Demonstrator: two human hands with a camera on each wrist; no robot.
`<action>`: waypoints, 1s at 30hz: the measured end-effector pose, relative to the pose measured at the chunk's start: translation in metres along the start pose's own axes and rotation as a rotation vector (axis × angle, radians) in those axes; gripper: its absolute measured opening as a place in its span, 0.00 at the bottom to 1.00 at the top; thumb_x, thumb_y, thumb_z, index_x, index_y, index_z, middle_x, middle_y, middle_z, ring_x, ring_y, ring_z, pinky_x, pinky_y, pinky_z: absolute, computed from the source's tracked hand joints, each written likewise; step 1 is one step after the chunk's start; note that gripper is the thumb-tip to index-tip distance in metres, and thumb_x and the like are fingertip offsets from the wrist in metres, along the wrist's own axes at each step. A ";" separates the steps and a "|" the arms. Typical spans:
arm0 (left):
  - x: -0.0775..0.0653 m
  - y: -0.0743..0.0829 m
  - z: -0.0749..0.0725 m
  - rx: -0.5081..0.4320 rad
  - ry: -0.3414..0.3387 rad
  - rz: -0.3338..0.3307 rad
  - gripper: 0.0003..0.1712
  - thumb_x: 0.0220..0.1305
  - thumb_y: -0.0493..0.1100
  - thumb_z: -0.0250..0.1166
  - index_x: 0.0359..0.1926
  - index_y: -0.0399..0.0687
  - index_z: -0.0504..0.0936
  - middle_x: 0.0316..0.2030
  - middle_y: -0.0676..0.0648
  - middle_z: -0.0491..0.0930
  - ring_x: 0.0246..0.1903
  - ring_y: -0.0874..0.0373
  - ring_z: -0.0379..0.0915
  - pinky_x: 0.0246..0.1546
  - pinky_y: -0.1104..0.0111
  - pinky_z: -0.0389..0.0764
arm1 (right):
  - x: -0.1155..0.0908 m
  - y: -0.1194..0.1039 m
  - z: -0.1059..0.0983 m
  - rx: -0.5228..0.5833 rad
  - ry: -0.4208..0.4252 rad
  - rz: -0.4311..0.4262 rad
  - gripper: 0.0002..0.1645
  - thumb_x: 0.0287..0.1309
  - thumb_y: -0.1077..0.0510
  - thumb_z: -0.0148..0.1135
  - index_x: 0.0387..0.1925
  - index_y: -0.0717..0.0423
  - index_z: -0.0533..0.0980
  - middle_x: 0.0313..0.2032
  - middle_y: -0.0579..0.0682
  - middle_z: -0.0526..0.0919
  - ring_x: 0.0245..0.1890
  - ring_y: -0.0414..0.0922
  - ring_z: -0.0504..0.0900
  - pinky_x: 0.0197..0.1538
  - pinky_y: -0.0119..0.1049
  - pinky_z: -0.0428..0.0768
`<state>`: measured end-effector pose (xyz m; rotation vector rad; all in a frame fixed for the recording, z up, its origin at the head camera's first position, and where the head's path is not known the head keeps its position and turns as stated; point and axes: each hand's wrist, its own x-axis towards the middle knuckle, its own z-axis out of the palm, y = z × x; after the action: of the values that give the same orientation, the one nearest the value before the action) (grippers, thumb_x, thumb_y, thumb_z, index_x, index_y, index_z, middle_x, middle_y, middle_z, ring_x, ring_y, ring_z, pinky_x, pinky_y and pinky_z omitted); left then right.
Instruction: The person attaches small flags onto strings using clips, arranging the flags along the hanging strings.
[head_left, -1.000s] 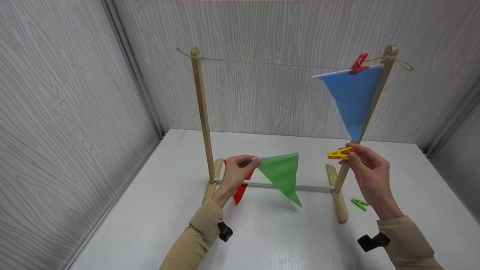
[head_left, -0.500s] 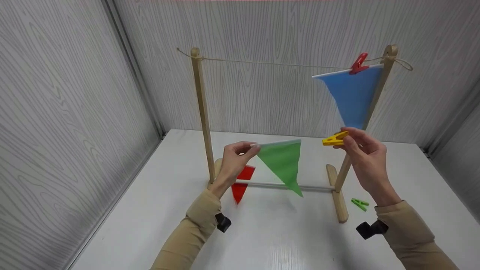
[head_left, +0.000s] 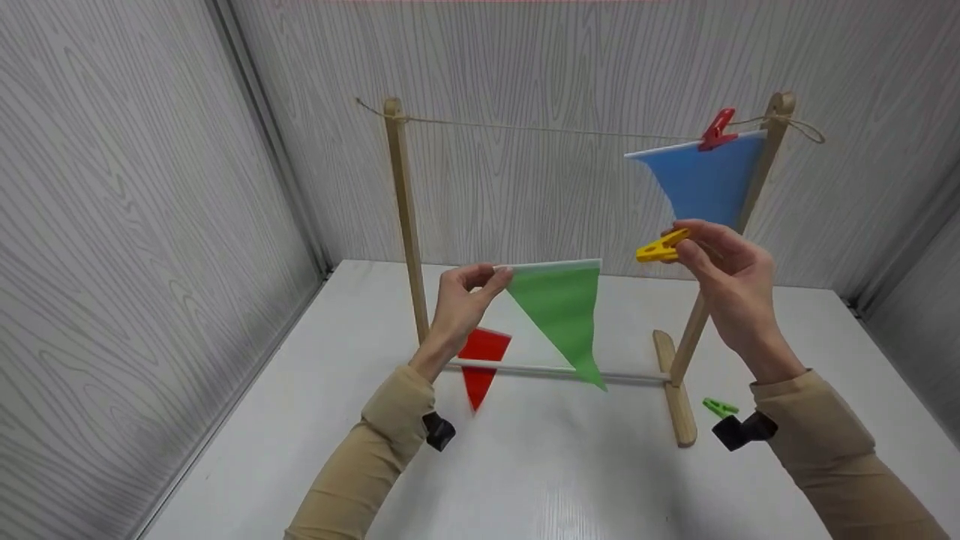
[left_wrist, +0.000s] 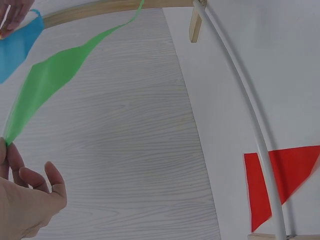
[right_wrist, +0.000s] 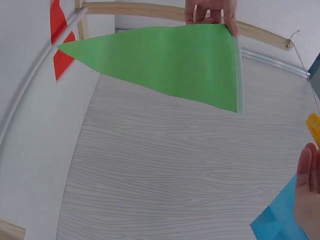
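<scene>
Clock centred on the green flag, head view: it's hanging mid-air in front of the stand, below the cord and apart from it. Your left hand is pinching its white top edge at the 10 o'clock corner. Your right hand is pinching the yellow clip at 2 o'clock, nose pointing to 9. Blue flag is hanging at 1–2 under the red clip; red flag is lying at 7–8, light green clip at 4

Handling, my read: green flag is looking very light and floppy, tip curling toward 5; it's probably creasing easily. White edge is seeming stiffer, so best be gripping there, not the cloth-like body. Clip's likely rigid, springy; be squeezing the handle ends
</scene>
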<state>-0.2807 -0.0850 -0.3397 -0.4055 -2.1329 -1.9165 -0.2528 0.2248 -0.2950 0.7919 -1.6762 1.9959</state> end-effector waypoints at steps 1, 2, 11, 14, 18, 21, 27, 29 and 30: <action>0.001 0.002 0.000 -0.001 0.002 0.005 0.11 0.67 0.41 0.67 0.44 0.37 0.87 0.35 0.48 0.86 0.42 0.59 0.78 0.50 0.68 0.77 | 0.002 -0.002 0.002 -0.012 0.001 -0.003 0.17 0.67 0.71 0.57 0.55 0.73 0.77 0.48 0.54 0.87 0.48 0.43 0.86 0.55 0.28 0.83; 0.001 0.003 -0.001 -0.002 0.005 0.011 0.11 0.67 0.41 0.67 0.44 0.37 0.87 0.36 0.47 0.85 0.42 0.59 0.78 0.49 0.69 0.77 | 0.004 -0.004 0.004 -0.024 0.003 -0.003 0.17 0.66 0.71 0.58 0.55 0.74 0.77 0.48 0.54 0.87 0.48 0.43 0.86 0.55 0.28 0.83; 0.010 0.021 -0.003 0.022 0.015 0.040 0.11 0.68 0.41 0.67 0.45 0.38 0.86 0.38 0.43 0.85 0.43 0.58 0.77 0.48 0.69 0.75 | 0.028 -0.022 0.017 -0.110 -0.001 -0.018 0.16 0.66 0.68 0.61 0.54 0.68 0.79 0.46 0.51 0.89 0.45 0.42 0.87 0.53 0.26 0.83; 0.014 0.028 -0.004 0.022 0.026 0.048 0.12 0.67 0.41 0.67 0.46 0.38 0.86 0.38 0.43 0.85 0.42 0.58 0.76 0.48 0.69 0.74 | 0.036 -0.027 0.020 -0.140 -0.018 -0.026 0.16 0.66 0.67 0.61 0.54 0.67 0.80 0.45 0.49 0.89 0.41 0.41 0.87 0.51 0.26 0.84; 0.020 0.037 -0.006 0.022 0.038 0.073 0.11 0.67 0.42 0.67 0.45 0.38 0.86 0.37 0.45 0.84 0.42 0.59 0.76 0.48 0.69 0.74 | 0.049 -0.033 0.025 -0.138 -0.057 -0.046 0.16 0.65 0.67 0.62 0.53 0.68 0.80 0.44 0.50 0.88 0.36 0.41 0.86 0.46 0.26 0.84; 0.025 0.043 -0.008 0.027 0.043 0.093 0.11 0.67 0.42 0.67 0.45 0.38 0.86 0.37 0.45 0.84 0.43 0.59 0.76 0.49 0.70 0.76 | 0.059 -0.036 0.029 -0.120 -0.091 -0.058 0.17 0.64 0.68 0.63 0.53 0.72 0.79 0.45 0.52 0.87 0.36 0.42 0.86 0.41 0.26 0.85; 0.032 0.053 -0.010 0.022 0.054 0.119 0.13 0.68 0.41 0.66 0.48 0.37 0.85 0.41 0.41 0.84 0.44 0.58 0.77 0.49 0.71 0.79 | 0.075 -0.041 0.036 -0.153 -0.121 -0.067 0.15 0.63 0.68 0.64 0.51 0.68 0.81 0.43 0.52 0.88 0.33 0.42 0.86 0.34 0.25 0.83; 0.035 0.057 -0.010 0.012 0.055 0.123 0.13 0.68 0.40 0.66 0.49 0.36 0.85 0.42 0.40 0.84 0.44 0.58 0.77 0.49 0.72 0.79 | 0.080 -0.043 0.038 -0.171 -0.125 -0.065 0.14 0.63 0.67 0.64 0.51 0.67 0.81 0.43 0.52 0.88 0.31 0.42 0.86 0.31 0.25 0.82; 0.037 0.059 -0.010 0.005 0.056 0.126 0.13 0.68 0.40 0.66 0.49 0.36 0.85 0.42 0.40 0.84 0.43 0.59 0.77 0.48 0.72 0.80 | 0.082 -0.045 0.039 -0.183 -0.127 -0.064 0.14 0.63 0.67 0.64 0.50 0.67 0.81 0.42 0.52 0.88 0.31 0.41 0.86 0.30 0.25 0.82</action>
<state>-0.2933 -0.0878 -0.2710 -0.4676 -2.0263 -1.8311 -0.2800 0.1914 -0.2031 0.9087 -1.8492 1.7524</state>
